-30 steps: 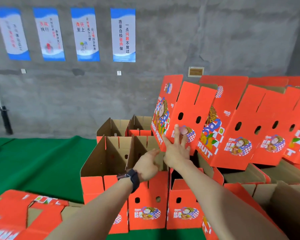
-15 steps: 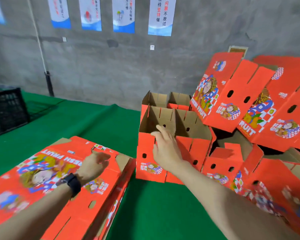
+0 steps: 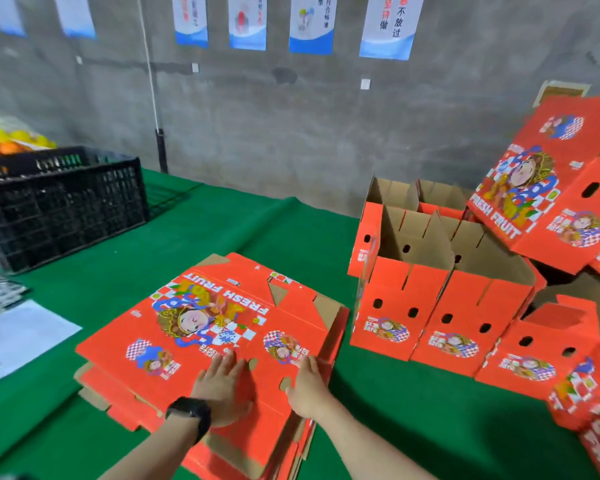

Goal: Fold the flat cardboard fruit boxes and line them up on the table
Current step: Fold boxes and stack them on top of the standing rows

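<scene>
The flat fruit box [image 3: 222, 323] at six o'clock is bright red-orange, printed with white "FRESH FRUIT" lettering, blue-and-white checkered patches and a cartoon figure in yellow and blue. Its cut edges are brown. The folded boxes [image 3: 440, 306] at three o'clock are the same red outside and plain brown inside. The tablecloth [image 3: 257, 230] is deep green. At nine o'clock the lattice crate [image 3: 59, 202] is black and the fruit [image 3: 0, 143] orange and yellow. The wall [image 3: 257, 116] is grey. Its posters [image 3: 385, 26] at twelve o'clock are white with blue bands. The wristwatch [image 3: 189, 414] is black.
</scene>
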Motion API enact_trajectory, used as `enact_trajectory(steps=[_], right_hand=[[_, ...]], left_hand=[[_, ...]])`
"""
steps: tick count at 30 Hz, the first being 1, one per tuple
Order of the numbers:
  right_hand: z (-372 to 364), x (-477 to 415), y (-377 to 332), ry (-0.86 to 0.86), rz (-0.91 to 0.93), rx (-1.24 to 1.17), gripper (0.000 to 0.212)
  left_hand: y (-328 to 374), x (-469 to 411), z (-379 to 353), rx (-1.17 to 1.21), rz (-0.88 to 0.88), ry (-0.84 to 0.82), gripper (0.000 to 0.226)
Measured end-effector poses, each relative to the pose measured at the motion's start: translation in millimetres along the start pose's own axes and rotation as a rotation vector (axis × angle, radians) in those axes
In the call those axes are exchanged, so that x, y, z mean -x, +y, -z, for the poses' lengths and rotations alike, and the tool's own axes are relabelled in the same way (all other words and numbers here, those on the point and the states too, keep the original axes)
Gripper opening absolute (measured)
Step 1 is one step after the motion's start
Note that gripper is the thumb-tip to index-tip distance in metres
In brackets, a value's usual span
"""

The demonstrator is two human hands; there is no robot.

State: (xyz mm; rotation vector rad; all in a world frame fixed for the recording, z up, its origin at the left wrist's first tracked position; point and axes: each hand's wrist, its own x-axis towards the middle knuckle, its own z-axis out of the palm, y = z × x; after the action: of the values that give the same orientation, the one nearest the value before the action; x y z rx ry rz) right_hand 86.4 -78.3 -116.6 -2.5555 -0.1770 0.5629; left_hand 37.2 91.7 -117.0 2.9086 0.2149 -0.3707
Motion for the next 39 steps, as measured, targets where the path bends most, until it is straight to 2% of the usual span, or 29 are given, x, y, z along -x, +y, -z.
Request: enact_trajectory(steps=[1,2,4,5,8,10,13,16,20,25,29,31,39], right_hand=[[-6.6,-2.4,-3.3,0.055,-0.085,-0.086,0.072],[-12.2,-5.8,-5.5,0.102,-0.171,-0.169,0.065],[-19.1,-9.7,-10.0,0.140,-0.287,-0.320,0.023],[-21.8,-10.8,-12.1,0.157,-0.315,-0.397,0.009],[-22.8,-12.4,-20.0,0.217,-0.365,-0.539,0.009],[-21.9,-10.5,-27.6,0.287,-0.379,-0.593,0.022],[-12.4,-1.2,-37.1,0.496,-0.378,-0.680,0.029],[3.9,4.9,-40.1,0.557,-0.289,-0.836,0.036],[28.6,16.4,-52.2,0.550,-0.010,-1.041,0.005],[70.2,45.2,-55.1,0.531,0.217,-1.165,0.016],[112.1,82.6,-26.1,0.488,0.378,-1.293,0.021],[132.7,104.2,-4.6,0.485,0.420,-1.319,0.021],[179.7,196.2,98.9,0.689,0.441,-1.246,0.028]], left_hand=[[-1.7,1.4,-7.2,0.000,-0.002,0.035,0.085],[-3.8,3.2,-12.1,0.008,-0.014,0.066,0.086],[-9.6,5.5,-18.8,0.019,-0.049,0.081,0.088],[-13.0,6.6,-20.3,0.021,-0.057,0.083,0.088],[-17.6,9.2,-23.1,0.069,-0.062,0.095,0.088],[-15.0,14.3,-22.6,0.116,-0.063,0.132,0.094],[-8.8,23.2,-18.7,0.150,-0.054,0.259,0.124],[-7.7,31.0,-17.4,0.243,-0.059,0.406,0.119],[-2.4,45.1,-10.0,0.345,-0.091,0.510,0.110],[28.6,63.1,24.2,0.500,-0.140,0.598,0.107],[67.1,72.7,63.7,0.620,-0.263,0.675,0.067],[88.8,75.9,83.0,0.662,-0.357,0.690,0.057],[221.6,110.4,159.3,0.783,-0.704,0.643,0.054]])
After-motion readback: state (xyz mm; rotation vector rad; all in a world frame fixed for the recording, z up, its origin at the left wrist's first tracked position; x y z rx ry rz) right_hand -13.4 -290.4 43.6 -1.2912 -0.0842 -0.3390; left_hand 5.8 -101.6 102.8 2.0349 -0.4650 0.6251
